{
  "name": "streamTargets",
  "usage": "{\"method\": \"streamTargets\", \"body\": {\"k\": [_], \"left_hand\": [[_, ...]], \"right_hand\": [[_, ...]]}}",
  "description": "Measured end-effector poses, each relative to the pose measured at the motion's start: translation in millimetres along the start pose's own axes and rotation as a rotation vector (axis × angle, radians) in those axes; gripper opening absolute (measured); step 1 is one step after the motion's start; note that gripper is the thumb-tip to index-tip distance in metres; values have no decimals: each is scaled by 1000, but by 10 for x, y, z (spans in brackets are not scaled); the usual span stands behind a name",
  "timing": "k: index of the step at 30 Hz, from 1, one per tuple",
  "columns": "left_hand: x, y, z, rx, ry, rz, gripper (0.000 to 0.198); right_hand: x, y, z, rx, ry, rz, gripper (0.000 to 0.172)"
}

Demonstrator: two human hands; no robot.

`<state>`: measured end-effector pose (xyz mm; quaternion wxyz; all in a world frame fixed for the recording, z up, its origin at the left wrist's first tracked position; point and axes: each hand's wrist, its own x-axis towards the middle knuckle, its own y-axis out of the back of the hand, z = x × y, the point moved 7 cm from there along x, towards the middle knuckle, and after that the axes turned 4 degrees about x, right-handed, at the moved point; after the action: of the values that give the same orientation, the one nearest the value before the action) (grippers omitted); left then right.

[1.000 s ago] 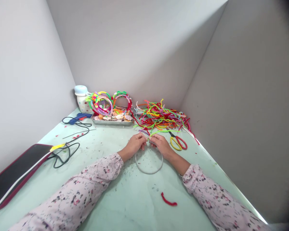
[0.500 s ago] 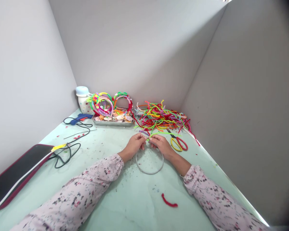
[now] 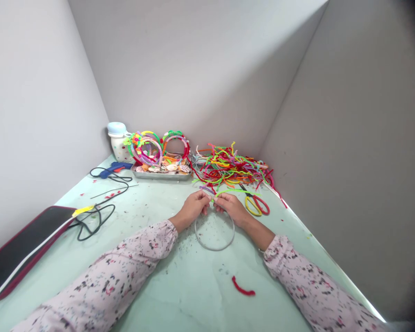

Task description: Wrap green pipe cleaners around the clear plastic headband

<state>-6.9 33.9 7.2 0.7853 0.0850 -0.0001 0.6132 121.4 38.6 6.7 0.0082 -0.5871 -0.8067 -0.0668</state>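
Observation:
A thin grey hoop (image 3: 214, 250) hangs down toward me from between my two hands, its top hidden by the fingers. My left hand (image 3: 198, 203) pinches the hoop at its upper left. Close beside it, my right hand (image 3: 228, 205) is closed on a bright green pipe cleaner (image 3: 237, 190), whose free length sticks out to the right. A bit of green shows between the fingertips, at the top of the hoop. Just beyond the hands lie a purple piece (image 3: 206, 189) and some red ends.
Behind lies a heap of coloured pipe cleaners (image 3: 235, 166); scissors (image 3: 257, 205) lie to the right. A metal tray (image 3: 162, 175) holds shells and decorated hoops. Left are a blue glue gun (image 3: 115, 169), a black cable (image 3: 100, 226) and a dark flat case (image 3: 27, 244). A red piece (image 3: 242, 288) lies in front.
Both hands stay closed at the top of the hoop, with almost no movement. The view has shifted very slightly.

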Motion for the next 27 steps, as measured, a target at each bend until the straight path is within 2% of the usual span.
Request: {"method": "streamTargets", "body": {"k": [8, 17, 27], "left_hand": [[0, 9, -11, -7, 21, 15, 24], [8, 22, -40, 23, 5, 21, 23], [10, 23, -46, 26, 13, 25, 24]], "right_hand": [[-9, -9, -25, -30, 12, -6, 26], [-33, -19, -50, -114, -13, 41, 26], [-31, -13, -50, -183, 34, 90, 24]]}}
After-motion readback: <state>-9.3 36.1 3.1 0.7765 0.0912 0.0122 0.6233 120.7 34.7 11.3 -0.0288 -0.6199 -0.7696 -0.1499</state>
